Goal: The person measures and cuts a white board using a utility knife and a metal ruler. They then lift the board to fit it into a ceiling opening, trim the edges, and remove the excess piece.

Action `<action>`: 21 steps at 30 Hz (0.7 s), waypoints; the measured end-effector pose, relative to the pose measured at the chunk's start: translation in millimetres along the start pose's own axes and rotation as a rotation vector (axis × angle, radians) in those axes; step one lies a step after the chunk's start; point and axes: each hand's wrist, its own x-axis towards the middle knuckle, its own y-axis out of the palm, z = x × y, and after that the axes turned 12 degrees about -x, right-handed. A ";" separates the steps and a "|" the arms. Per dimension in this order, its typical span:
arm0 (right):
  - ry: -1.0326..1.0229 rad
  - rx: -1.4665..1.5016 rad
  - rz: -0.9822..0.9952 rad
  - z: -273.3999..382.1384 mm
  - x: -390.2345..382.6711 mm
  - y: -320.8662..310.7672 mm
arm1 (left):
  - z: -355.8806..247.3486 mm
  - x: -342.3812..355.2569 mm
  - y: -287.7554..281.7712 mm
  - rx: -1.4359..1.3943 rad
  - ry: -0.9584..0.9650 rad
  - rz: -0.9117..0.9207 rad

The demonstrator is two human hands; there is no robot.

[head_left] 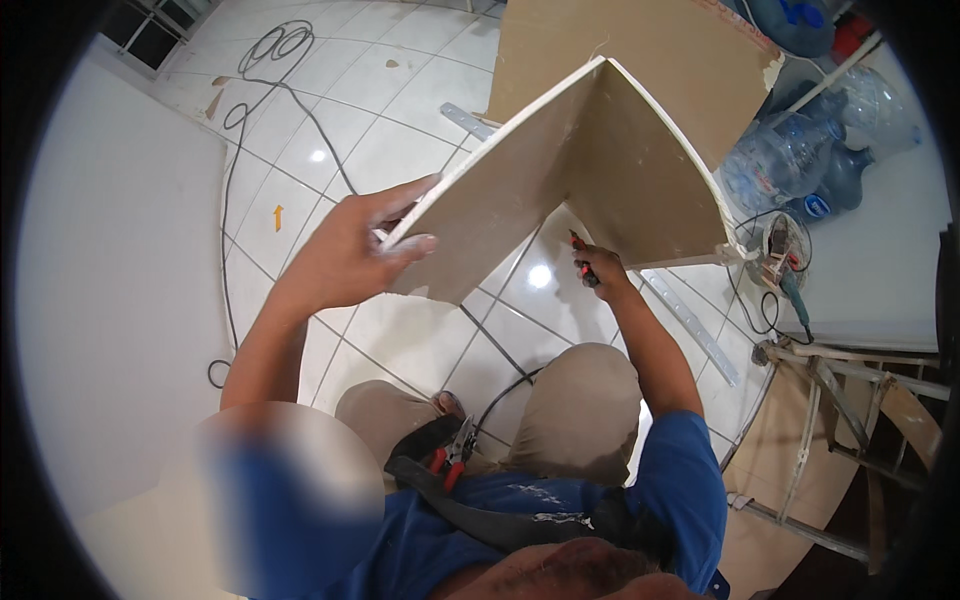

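Note:
A drywall board [510,185], brown on its paper side with white edges, stands folded into a V in front of me. My left hand [350,245] grips its left panel by the near edge, with the thumb on the brown face and the fingers behind. In my right hand [608,283] is a red and black utility knife [584,260], held near the lower end of the fold. Whether the blade touches the board I cannot tell. A pair of red-handled snips [457,450] hangs at my waist.
Another large brown board [625,70] lies beyond. Metal profile strips [690,325] rest on the tiles. To the right are large water bottles [785,160], a green corded power tool [792,295] and a ladder [800,450]. A dark cable [310,115] winds across the left floor.

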 end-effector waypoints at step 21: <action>-0.048 0.861 0.013 83.7 62.2 45.9 | -23.6 34.8 40.7 0.315 -0.033 0.043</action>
